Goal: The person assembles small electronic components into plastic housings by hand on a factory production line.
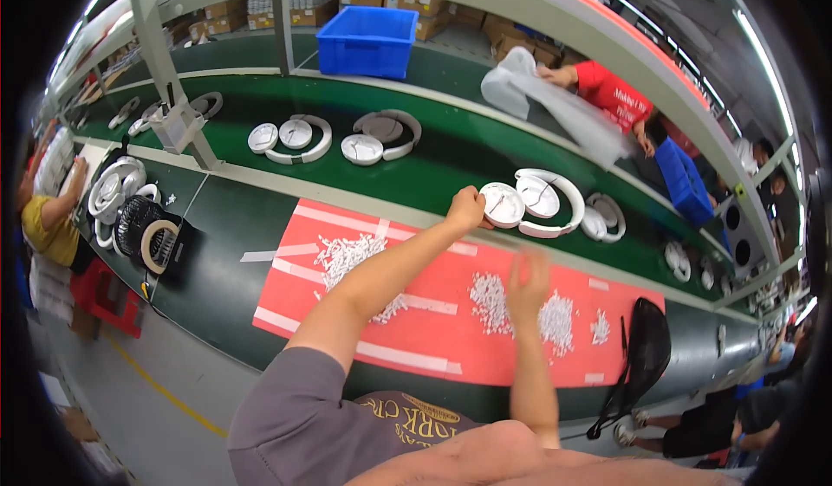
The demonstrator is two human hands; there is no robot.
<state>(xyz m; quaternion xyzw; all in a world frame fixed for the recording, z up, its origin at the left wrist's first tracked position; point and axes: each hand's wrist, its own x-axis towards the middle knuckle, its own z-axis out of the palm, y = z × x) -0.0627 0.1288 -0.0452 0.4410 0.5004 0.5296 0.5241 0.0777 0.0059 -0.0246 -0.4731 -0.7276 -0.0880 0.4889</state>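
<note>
My left hand is closed on the near left rim of white over-ear headphones at the front edge of the green belt. Their round ear cups lie with the inner side up, and thin dark wires show inside. My right hand is smeared by motion above the red mat, near the small white parts. One pile of these parts lies left of the hand and another pile lies to its right. A larger white pile spreads out beside my left forearm.
More headphones lie along the green belt. A black bag rests at the mat's right end. Headphones and a black coil crowd the left. Across the belt, a person in red handles clear plastic near blue bins.
</note>
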